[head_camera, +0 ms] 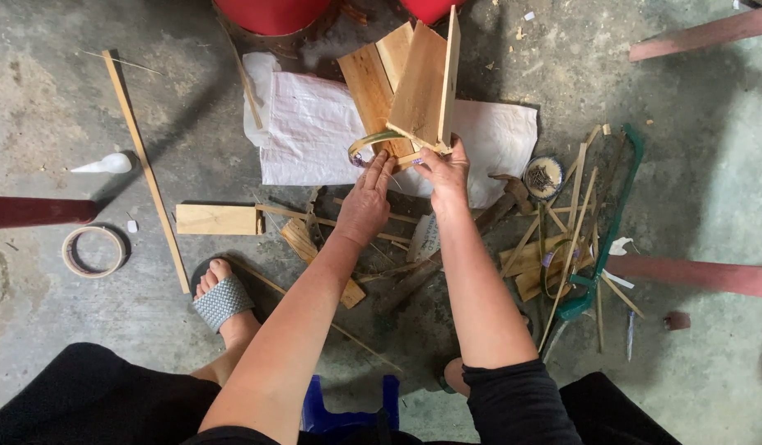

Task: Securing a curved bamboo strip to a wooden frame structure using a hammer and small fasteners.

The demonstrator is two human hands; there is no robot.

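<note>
A round tin of nails (544, 177) sits on grey concrete floor (51, 107). Right of it lies a green-framed saw (616, 239). Far left lie a tape roll (93, 250) and a long wooden strip (146, 169).

Floor workshop: wood offcuts (533, 268), hammer (500, 206), nails dish (544, 177), bare concrete (51, 124).

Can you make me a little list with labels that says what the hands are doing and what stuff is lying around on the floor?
Place: concrete floor, seen from above
Left hand: fingers flat against the bottom of the wooden piece
Right hand: grips the wooden piece's lower edge, holding it upright
Under it: white sack
Between the hands: curved strip
Right side: hammer, bowl of nails, green saw, pile of sticks
Left side: tape ring, long slat, small board
</note>
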